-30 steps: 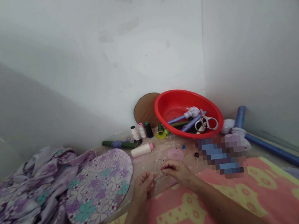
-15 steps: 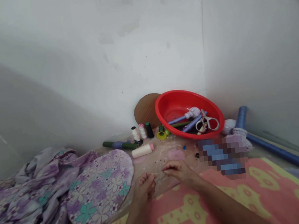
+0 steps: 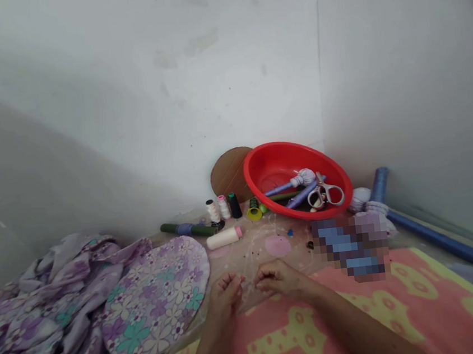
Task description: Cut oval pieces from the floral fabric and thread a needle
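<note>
The left hand [image 3: 227,297] and right hand [image 3: 277,278] curl their fingers [image 3: 233,281] toward each other, just apart; whether they pinch a fine thread cannot be told. An oval floral fabric panel [image 3: 156,301] lies just beside the left hand. Ahead, nearer the left hand, a cream thread cone [image 3: 225,237] lies on its side, long axis running crosswise.

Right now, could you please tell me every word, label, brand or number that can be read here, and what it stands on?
None can be read. Any labels on the thread spools are too small to tell, and the pixelated patch is too blurred.
</note>
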`<state>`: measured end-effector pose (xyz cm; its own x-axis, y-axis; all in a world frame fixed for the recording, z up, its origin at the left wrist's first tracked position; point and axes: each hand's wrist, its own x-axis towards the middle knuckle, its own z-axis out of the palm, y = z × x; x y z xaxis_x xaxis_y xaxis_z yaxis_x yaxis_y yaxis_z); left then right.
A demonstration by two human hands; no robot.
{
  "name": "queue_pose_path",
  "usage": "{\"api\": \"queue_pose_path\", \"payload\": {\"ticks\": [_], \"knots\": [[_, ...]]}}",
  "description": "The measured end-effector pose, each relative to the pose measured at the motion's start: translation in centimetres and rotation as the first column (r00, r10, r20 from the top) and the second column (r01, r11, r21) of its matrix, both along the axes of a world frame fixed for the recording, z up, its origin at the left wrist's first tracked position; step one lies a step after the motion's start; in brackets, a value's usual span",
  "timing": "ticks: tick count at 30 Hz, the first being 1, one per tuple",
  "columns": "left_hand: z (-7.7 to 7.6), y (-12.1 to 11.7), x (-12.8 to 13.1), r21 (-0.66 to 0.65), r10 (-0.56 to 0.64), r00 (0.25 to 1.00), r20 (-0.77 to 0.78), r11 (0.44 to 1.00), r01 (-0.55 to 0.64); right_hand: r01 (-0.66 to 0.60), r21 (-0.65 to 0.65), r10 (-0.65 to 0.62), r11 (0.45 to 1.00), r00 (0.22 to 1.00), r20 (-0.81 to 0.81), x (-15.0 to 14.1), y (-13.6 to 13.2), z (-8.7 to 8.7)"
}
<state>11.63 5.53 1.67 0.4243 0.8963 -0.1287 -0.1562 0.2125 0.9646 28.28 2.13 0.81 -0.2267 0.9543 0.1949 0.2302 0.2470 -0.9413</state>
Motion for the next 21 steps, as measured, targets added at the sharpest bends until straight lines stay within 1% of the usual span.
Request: {"api": "queue_pose_path", "payload": {"ticks": [4,9,16,21], "knots": [[-0.4,0.3,-0.1,0.016,0.005,1.0,-0.019,1.0,-0.005,-0.033,-0.072,0.029,0.997,0.998,-0.052,-0.1,-0.3,0.3],[-0.8,0.7,-0.2,0.029,0.01,1.0,-0.025,1.0,-0.009,-0.059,-0.109,0.047,0.992,0.992,-0.114,0.0,-0.4,0.7],[-1.2,0.7,0.0,0.017,0.007,1.0,0.016,1.0,-0.008,-0.064,-0.133,0.047,0.989,0.991,-0.126,0.5,0.2,-0.3],[-0.6,0.5,-0.1,-0.011,0.001,1.0,0.019,1.0,-0.001,-0.048,-0.14,0.035,0.989,0.995,-0.095,0.7,0.3,-0.8]]}}
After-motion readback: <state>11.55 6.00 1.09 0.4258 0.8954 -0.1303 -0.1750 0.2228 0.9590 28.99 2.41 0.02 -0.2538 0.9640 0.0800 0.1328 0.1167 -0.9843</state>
